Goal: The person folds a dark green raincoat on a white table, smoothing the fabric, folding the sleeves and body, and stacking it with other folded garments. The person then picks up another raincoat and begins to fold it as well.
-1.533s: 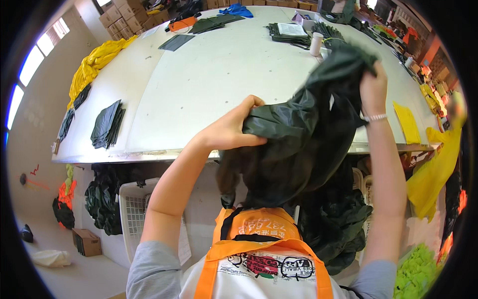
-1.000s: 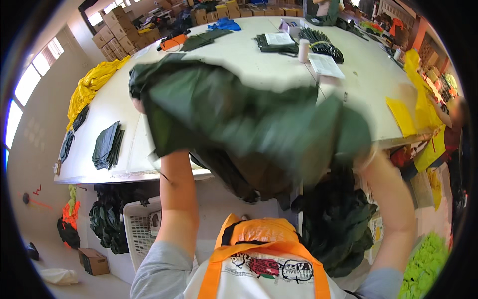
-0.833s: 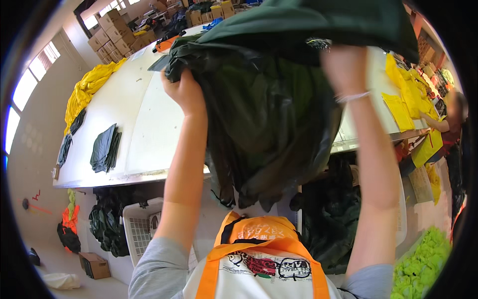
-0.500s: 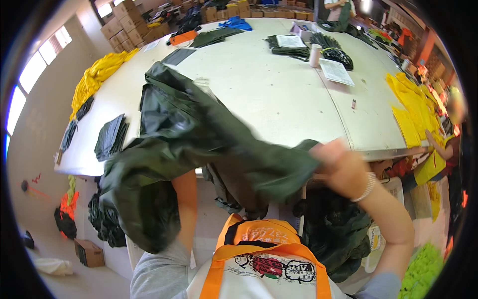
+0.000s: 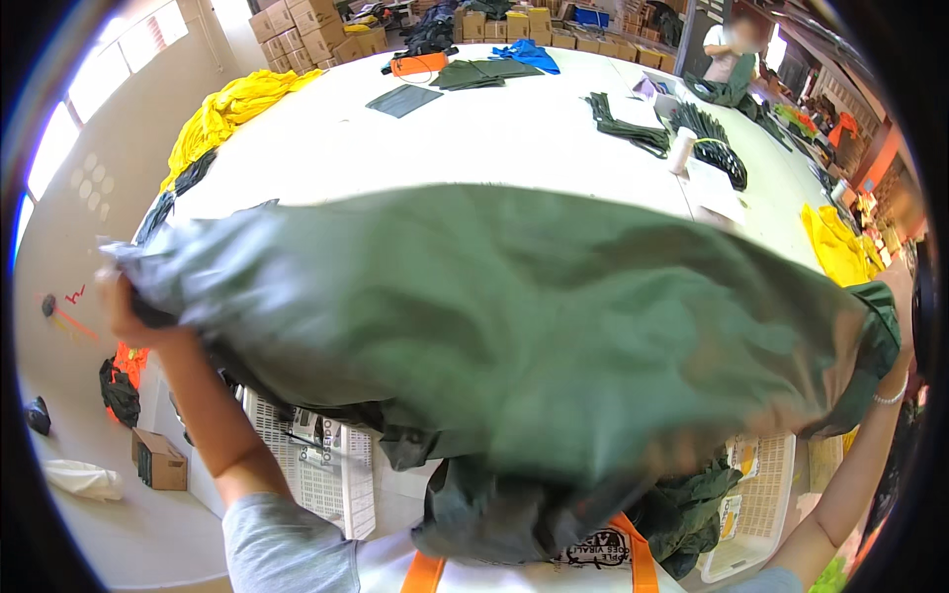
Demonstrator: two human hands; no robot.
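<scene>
A large dark green, shiny waterproof garment (image 5: 514, 296) is stretched wide across the space in front of me, smeared by motion. What kind of garment it is, I cannot tell. My left hand (image 5: 127, 314) grips its far left end, and my right hand (image 5: 895, 295) holds its right end, fingers partly hidden by the cloth. Both arms are spread wide and raised. A darker part of the garment (image 5: 514, 519) hangs down in front of my orange-strapped apron. The near part of the white table (image 5: 326, 148) is hidden behind the cloth.
Yellow fabric (image 5: 232, 104) is heaped on the table's left edge, with more yellow fabric (image 5: 835, 242) on the right. Folded dark green pieces (image 5: 484, 74), a white bottle (image 5: 682, 148) and papers lie farther back. White crates (image 5: 756, 504) stand below. Another person (image 5: 727, 54) is at far right.
My hands have moved far apart, left hand out to the left and right hand out to the right. The garment, bunched before, is now spread wide between them. My view has shifted too.
</scene>
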